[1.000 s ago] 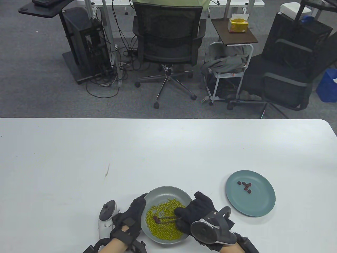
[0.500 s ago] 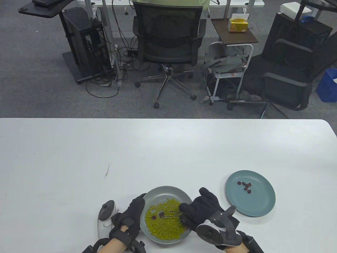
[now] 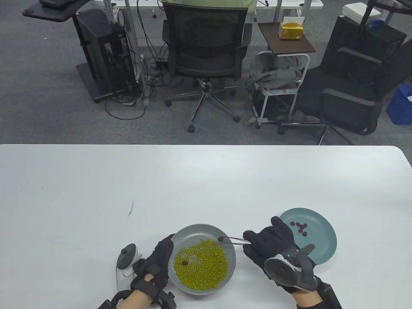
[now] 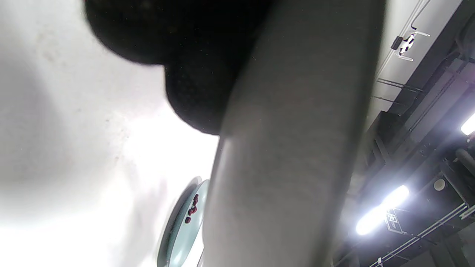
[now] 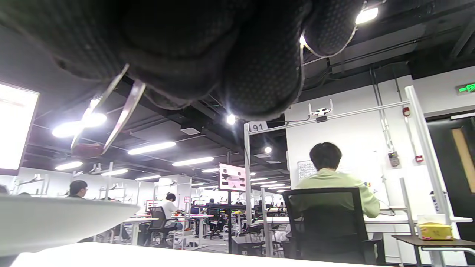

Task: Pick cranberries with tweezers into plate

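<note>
Since a second ago the right hand (image 3: 272, 239) has lifted its tweezers (image 3: 234, 239) off the peas to the grey plate's (image 3: 196, 229) far rim, its grip clamped on them. A dark red, wrinkled cranberry (image 3: 221, 238) sits between the tips. The left hand (image 3: 159, 257) still grips that plate's rim.

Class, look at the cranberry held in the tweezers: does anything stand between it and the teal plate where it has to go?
Only the right hand itself: it lies between the cranberry in the tweezers and the teal plate, but moves along with them. Otherwise only bare table shows.
</note>
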`<state>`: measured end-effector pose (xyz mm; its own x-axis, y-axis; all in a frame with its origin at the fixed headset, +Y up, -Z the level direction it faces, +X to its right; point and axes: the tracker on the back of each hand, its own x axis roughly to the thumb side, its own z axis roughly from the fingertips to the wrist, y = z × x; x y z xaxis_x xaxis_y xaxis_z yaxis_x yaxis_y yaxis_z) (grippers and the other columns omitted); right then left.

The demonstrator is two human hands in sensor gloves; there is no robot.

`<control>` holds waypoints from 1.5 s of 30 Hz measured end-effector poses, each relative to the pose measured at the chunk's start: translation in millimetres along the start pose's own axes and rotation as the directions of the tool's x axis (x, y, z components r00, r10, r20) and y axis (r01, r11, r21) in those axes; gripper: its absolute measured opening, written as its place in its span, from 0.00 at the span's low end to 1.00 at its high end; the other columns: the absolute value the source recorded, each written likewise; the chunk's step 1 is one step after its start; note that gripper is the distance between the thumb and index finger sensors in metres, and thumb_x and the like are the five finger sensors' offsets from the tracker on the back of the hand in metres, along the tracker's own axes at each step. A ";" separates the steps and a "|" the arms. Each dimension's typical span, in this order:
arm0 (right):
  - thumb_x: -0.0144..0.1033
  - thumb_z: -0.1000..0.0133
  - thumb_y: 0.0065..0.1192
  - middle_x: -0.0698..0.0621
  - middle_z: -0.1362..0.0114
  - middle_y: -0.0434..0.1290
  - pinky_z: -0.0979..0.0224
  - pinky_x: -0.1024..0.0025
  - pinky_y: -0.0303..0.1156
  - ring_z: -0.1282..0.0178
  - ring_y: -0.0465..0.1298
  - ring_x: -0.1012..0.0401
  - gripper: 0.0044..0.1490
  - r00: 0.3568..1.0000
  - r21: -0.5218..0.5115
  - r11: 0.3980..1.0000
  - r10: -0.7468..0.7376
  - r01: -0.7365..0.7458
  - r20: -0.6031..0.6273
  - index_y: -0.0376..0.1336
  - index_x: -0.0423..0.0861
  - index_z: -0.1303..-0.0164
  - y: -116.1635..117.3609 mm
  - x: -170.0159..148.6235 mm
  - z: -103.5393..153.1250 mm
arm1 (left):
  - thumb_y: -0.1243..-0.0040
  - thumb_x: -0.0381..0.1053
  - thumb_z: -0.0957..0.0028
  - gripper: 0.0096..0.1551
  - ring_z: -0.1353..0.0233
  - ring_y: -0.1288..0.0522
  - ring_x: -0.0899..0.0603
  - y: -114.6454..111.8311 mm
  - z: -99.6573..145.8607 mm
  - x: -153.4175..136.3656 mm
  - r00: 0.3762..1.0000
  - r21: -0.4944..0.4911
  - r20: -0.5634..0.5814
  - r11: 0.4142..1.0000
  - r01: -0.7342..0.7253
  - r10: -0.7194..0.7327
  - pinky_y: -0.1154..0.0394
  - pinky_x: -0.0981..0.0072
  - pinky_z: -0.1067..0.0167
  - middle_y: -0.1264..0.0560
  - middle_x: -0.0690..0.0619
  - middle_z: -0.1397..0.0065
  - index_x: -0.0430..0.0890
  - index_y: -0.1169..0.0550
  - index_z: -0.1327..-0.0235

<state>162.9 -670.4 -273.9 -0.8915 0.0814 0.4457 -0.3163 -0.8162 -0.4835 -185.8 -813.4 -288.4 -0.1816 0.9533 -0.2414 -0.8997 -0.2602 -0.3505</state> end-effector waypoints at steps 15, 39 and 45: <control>0.60 0.60 0.63 0.67 0.62 0.79 0.20 0.54 0.57 0.49 0.79 0.65 0.30 0.978 -0.030 0.999 0.014 -0.020 -0.207 0.74 0.58 0.52 -23.2 -61.5 0.5 | 0.57 0.65 0.42 0.35 0.61 0.12 0.45 -5.1 0.2 0.7 1.000 -0.018 -0.002 1.000 0.004 -0.004 0.16 0.61 0.68 0.28 0.50 0.34 0.51 0.44 0.27; 0.59 0.60 0.66 0.65 0.64 0.80 0.23 0.52 0.61 0.52 0.81 0.63 0.29 0.523 0.414 0.909 0.331 0.046 -0.785 0.76 0.55 0.54 8.8 -216.1 49.9 | 0.57 0.65 0.43 0.35 0.61 0.12 0.45 -8.5 -0.3 -1.7 1.000 -0.033 -0.002 0.999 0.005 -0.005 0.16 0.61 0.68 0.28 0.50 0.34 0.51 0.43 0.27; 0.60 0.60 0.65 0.66 0.63 0.80 0.23 0.52 0.61 0.52 0.81 0.63 0.30 0.502 0.492 0.867 0.389 0.085 -0.772 0.75 0.55 0.53 23.6 -222.9 54.0 | 0.57 0.66 0.43 0.35 0.61 0.12 0.45 -8.6 -0.4 -1.4 1.000 -0.031 0.007 1.000 -0.002 0.002 0.16 0.61 0.68 0.28 0.51 0.34 0.51 0.43 0.27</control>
<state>371.6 -738.7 -343.9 -0.8214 0.1654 -0.5458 -0.1904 -0.9817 -0.0109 -177.6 -812.6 -285.4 -0.1862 0.9537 -0.2362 -0.8865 -0.2667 -0.3781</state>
